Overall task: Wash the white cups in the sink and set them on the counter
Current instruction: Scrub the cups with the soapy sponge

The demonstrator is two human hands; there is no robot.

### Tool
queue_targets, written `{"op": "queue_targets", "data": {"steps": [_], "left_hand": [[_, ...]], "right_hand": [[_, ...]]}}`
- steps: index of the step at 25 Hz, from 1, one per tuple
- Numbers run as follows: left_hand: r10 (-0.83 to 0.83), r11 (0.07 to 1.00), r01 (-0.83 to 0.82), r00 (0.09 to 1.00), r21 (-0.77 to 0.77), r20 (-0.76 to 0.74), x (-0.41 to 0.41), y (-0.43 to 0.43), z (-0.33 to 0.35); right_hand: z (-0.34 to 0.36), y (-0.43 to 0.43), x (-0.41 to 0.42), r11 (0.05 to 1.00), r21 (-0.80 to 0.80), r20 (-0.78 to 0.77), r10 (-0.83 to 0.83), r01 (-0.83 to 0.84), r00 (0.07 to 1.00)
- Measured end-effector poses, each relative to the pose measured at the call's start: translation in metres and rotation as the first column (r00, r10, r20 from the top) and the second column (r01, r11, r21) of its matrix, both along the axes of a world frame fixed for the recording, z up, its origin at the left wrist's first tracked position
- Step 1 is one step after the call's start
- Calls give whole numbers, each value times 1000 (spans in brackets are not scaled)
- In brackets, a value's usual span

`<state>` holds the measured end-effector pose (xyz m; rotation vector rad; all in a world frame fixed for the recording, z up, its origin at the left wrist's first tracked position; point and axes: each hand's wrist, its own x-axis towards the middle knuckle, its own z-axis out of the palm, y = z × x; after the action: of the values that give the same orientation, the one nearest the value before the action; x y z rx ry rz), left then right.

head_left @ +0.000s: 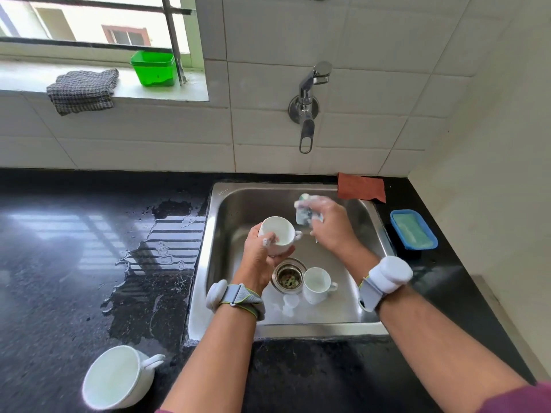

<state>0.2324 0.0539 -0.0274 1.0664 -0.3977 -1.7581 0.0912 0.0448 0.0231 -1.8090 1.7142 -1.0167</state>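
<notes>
Roughly a third done, I judged: first cup [116, 377] stood on the near-left counter [59, 263]; my left hand [262, 254] gripped the second cup [277, 235] over the sink [232, 192], right hand [328, 225] squeezing a sponge [304, 214]; third cup [316, 284] stood by the drain.

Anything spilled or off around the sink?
Yes: a water puddle spreads over the black counter left of the sink. A rust-coloured cloth overhangs the sink's back right corner. Nothing looks broken.

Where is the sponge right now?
Head view: the sponge is in the right hand, above the sink, just right of the cup in the left hand.
</notes>
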Motion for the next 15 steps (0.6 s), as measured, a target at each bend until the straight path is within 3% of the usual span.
{"op": "queue_targets", "data": {"steps": [4, 7, 15], "left_hand": [[-43, 995, 21, 971, 94, 235, -5, -10, -9], [-116, 983, 66, 944, 169, 307, -5, -12, -20], [-302, 934, 147, 813, 326, 498, 0, -16, -76]], "right_hand": [[-25, -13, 0, 976, 218, -262, 59, 0, 963], [-45, -23, 0, 945, 327, -420, 156, -12, 894], [-107, -32, 16, 847, 531, -549, 359, -16, 755]]}}
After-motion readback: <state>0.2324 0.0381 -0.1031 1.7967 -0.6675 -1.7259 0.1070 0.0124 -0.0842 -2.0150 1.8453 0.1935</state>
